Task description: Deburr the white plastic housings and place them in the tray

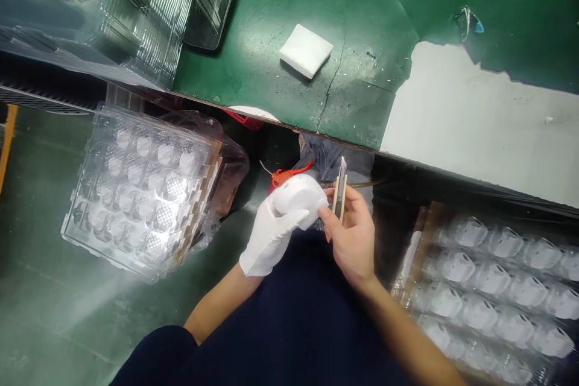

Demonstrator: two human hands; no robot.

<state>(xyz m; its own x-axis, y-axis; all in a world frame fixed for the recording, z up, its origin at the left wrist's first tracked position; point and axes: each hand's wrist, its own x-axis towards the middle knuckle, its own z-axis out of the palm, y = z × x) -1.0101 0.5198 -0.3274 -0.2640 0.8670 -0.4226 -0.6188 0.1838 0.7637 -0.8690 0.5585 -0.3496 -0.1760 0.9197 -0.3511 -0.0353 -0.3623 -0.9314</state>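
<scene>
In the head view, my left hand [269, 238] wears a white glove and is closed around a white rounded plastic part [301, 196]. My right hand [355, 235] is bare and grips a box cutter [340, 193] with a pale handle; its blade is out and points up, away from my body. The right thumb presses against the right edge of the white part, so both hands touch it. The blade stands apart from the part. Just behind the part lies an orange-red object [284, 177] whose kind I cannot make out.
The green worktop [362, 6] carries a white pad [306, 51], a black phone [211, 9] and a white sheet [479, 108]. Stacked clear plastic trays [145, 18] stand at upper left. One tray stack [136, 193] is left of me; another tray [497, 289] of white parts is right.
</scene>
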